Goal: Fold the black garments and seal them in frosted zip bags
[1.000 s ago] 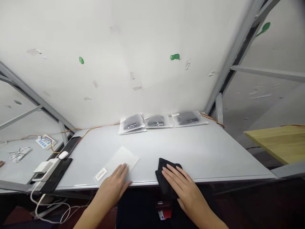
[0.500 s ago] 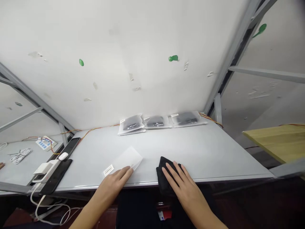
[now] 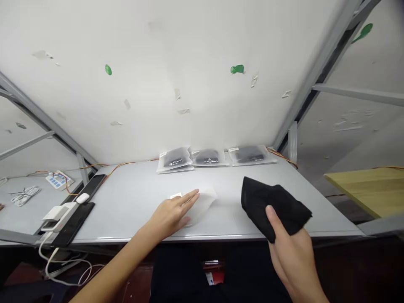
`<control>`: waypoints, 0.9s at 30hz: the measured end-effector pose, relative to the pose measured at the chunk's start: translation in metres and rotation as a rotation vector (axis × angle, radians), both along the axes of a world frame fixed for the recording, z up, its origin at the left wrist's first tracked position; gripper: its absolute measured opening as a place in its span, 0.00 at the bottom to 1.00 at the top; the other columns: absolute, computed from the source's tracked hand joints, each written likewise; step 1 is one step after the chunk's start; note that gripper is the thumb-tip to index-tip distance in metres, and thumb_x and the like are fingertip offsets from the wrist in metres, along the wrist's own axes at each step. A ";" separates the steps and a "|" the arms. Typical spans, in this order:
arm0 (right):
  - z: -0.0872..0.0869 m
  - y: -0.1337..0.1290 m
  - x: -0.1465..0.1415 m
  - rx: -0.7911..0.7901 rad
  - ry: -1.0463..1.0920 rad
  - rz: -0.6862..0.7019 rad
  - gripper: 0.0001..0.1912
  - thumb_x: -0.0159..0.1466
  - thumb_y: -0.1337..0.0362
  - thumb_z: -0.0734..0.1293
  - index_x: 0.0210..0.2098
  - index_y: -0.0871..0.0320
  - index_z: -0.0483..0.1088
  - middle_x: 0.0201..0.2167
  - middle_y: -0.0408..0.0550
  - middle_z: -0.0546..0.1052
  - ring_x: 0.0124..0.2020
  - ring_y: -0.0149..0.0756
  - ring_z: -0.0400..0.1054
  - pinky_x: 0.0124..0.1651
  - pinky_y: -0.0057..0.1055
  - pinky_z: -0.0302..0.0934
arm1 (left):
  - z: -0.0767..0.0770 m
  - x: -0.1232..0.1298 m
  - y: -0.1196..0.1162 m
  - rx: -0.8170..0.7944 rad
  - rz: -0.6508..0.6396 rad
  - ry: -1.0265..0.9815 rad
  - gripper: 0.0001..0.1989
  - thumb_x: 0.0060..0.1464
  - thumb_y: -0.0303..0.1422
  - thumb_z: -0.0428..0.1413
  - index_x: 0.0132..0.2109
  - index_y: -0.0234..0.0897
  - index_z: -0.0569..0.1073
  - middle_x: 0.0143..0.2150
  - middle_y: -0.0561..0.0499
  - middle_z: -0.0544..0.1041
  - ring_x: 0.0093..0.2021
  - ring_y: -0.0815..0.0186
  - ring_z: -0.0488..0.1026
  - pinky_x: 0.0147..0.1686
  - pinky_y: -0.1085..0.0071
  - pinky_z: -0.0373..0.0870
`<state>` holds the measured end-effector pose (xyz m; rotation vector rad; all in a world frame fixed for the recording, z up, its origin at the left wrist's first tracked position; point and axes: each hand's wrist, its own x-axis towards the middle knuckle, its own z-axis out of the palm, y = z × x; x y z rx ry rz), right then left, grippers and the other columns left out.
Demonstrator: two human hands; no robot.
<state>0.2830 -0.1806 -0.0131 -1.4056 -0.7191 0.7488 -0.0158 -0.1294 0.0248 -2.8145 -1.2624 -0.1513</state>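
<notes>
A folded black cloth [image 3: 274,206] is lifted above the front right of the grey table [image 3: 139,189]. My right hand [image 3: 292,248] grips its lower edge, thumb on top and the other fingers hidden beneath. On the table near the middle lies a translucent frosted bag [image 3: 205,204] with a white label at its upper left. My left hand [image 3: 173,210] is over the left part of this bag, its fingers extended and the thumb apart; whether it presses on the bag cannot be made out.
Packed frosted bags [image 3: 175,160] with dark contents lie along the wall. At the left edge are dark phones [image 3: 73,225], a white power strip [image 3: 65,216] and cables. A yellow board [image 3: 366,189] stands off to the right.
My right hand has picked the black cloth up off the table edge and moved it right. The frosted bag and my left hand have shifted right. The view has tilted slightly.
</notes>
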 end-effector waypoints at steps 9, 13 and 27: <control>0.010 0.017 -0.047 0.965 -0.944 0.485 0.23 0.74 0.74 0.56 0.63 0.62 0.73 0.58 0.60 0.79 0.63 0.48 0.72 0.62 0.46 0.73 | 0.025 0.027 0.010 -0.227 -0.174 -0.329 0.48 0.54 0.30 0.62 0.77 0.41 0.52 0.76 0.44 0.60 0.72 0.52 0.65 0.68 0.55 0.69; -0.018 0.049 -0.054 1.082 -1.202 0.572 0.18 0.71 0.77 0.59 0.56 0.70 0.74 0.51 0.64 0.81 0.62 0.47 0.72 0.64 0.45 0.70 | 0.027 0.029 0.008 -0.222 -0.140 -0.299 0.49 0.47 0.28 0.61 0.76 0.37 0.56 0.75 0.39 0.62 0.72 0.48 0.65 0.68 0.50 0.68; -0.024 0.070 -0.089 0.411 -1.726 0.639 0.25 0.64 0.79 0.64 0.59 0.65 0.74 0.53 0.66 0.80 0.50 0.54 0.77 0.46 0.44 0.77 | 0.015 0.032 0.014 -0.120 -0.090 -0.185 0.50 0.42 0.18 0.51 0.75 0.40 0.57 0.76 0.45 0.60 0.66 0.54 0.73 0.59 0.56 0.76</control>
